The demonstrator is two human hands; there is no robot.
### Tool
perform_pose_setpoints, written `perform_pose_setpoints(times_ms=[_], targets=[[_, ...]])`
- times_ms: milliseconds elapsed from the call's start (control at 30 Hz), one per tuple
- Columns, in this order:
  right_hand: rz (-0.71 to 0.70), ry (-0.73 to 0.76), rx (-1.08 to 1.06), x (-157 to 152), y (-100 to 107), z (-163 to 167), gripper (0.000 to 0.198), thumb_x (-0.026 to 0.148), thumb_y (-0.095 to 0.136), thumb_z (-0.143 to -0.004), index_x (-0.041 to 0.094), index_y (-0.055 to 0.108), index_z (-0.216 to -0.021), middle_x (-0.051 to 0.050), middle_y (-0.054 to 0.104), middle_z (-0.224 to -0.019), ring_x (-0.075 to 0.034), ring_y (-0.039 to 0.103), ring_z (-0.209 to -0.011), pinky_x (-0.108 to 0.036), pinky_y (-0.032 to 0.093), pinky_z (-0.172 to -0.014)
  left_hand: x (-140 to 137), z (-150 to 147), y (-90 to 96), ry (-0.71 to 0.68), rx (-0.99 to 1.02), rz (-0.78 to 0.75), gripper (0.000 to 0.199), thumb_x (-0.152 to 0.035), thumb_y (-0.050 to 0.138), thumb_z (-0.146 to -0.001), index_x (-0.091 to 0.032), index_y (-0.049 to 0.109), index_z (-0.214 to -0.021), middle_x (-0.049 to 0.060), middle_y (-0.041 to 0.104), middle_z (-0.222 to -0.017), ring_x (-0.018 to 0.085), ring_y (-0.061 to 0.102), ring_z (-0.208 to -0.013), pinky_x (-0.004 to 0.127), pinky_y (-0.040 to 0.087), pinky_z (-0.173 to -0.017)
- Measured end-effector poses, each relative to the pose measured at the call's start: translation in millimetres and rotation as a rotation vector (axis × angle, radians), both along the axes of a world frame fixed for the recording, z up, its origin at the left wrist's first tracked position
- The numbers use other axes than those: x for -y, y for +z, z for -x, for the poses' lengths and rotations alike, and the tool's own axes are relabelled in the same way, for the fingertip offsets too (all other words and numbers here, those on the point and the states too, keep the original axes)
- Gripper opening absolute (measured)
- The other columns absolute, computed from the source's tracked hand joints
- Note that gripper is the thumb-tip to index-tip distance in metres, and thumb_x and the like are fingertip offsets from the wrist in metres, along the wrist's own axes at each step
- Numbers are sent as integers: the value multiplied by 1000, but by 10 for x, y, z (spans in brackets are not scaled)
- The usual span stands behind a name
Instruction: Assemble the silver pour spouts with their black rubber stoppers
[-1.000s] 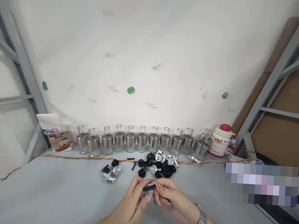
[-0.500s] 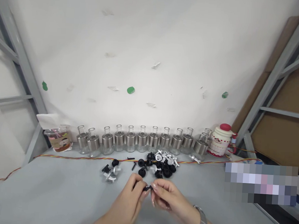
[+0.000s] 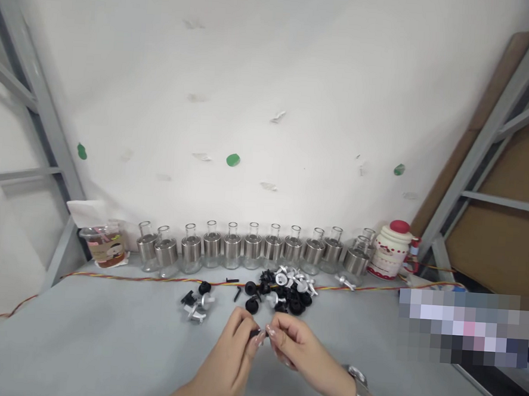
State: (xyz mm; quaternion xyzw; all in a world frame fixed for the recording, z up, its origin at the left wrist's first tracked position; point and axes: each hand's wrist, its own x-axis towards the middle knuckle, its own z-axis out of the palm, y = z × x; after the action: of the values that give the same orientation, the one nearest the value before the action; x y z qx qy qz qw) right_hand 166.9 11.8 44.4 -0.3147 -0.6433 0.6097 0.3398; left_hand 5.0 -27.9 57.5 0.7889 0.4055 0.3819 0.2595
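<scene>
My left hand [image 3: 232, 354] is closed around a small black plastic part [image 3: 255, 333], most of it hidden by the fingers. Close beside it, my right hand [image 3: 298, 346] pinches thumb and fingertips at a small dark end; whether that belongs to the same part I cannot tell. Just beyond the hands lies a pile of black round caps [image 3: 296, 306] and silver pourer-like pieces [image 3: 302, 279]. Thin black pieces [image 3: 238, 294] lie left of the pile. Farther left is a smaller group of silver pieces [image 3: 197, 313] with a black cap [image 3: 204, 287].
Several glass bottles with metal sleeves [image 3: 252, 245] stand in a row along the wall. A plastic cup [image 3: 104, 248] is at the left end, a cream jar with a red lid [image 3: 389, 253] at the right. A red-yellow wire [image 3: 152, 279] crosses the grey table [image 3: 103, 343].
My fingertips have drawn a little closer together, and less of the black part shows between them. The view has shifted slightly; the loose pieces lie as before.
</scene>
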Motion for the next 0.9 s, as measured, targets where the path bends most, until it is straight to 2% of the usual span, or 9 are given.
perform_pose_setpoints(times_ms=[133, 300, 467, 733, 833, 900], targets=[[-22, -24, 39, 10, -28, 10, 38, 54, 44, -77, 19, 39, -64, 8, 36, -50, -5, 29, -41, -18, 23, -39, 4, -44, -17, 25, 117, 87, 23, -25, 27, -90, -19, 46, -79, 2, 42, -81, 14, 44, -76, 27, 38, -74], [-167, -78, 133, 39, -55, 6, 36, 48, 38, -83, 19, 40, -63, 6, 37, -52, -7, 33, -46, -18, 28, -44, -10, -96, -93, 101, 235, 232, 28, -35, 27, -89, -20, 45, -72, 0, 41, -74, 13, 43, -73, 26, 38, -72], [-274, -104, 216, 68, -53, 9, 32, 43, 33, -86, 19, 40, -66, 6, 37, -53, -8, 35, -47, -19, 29, -46, -36, -96, -172, 118, 319, 360, 29, -42, 29, -87, -21, 45, -75, -1, 44, -76, 13, 44, -73, 24, 39, -71], [-721, -188, 436, 111, -27, -7, 23, 28, 30, -89, 21, 43, -72, 1, 50, -63, -13, 44, -58, -24, 32, -57, -32, -106, -105, 117, 290, 291, 31, -39, 28, -88, -20, 47, -72, -1, 44, -74, 12, 44, -71, 25, 39, -71], [-833, -220, 480, 101, -48, -27, 21, 26, 31, -89, 21, 45, -74, -1, 53, -67, -14, 45, -61, -26, 32, -59, -16, -124, -82, 143, 314, 307, 34, -43, 30, -86, -20, 51, -72, 0, 48, -74, 13, 46, -70, 25, 41, -70], [-860, -221, 504, 99, -51, -35, 20, 25, 32, -88, 21, 45, -74, -2, 54, -66, -15, 45, -61, -27, 32, -59, -3, -133, -76, 150, 325, 307, 36, -46, 32, -85, -21, 54, -74, 0, 52, -74, 14, 48, -70, 25, 41, -70]])
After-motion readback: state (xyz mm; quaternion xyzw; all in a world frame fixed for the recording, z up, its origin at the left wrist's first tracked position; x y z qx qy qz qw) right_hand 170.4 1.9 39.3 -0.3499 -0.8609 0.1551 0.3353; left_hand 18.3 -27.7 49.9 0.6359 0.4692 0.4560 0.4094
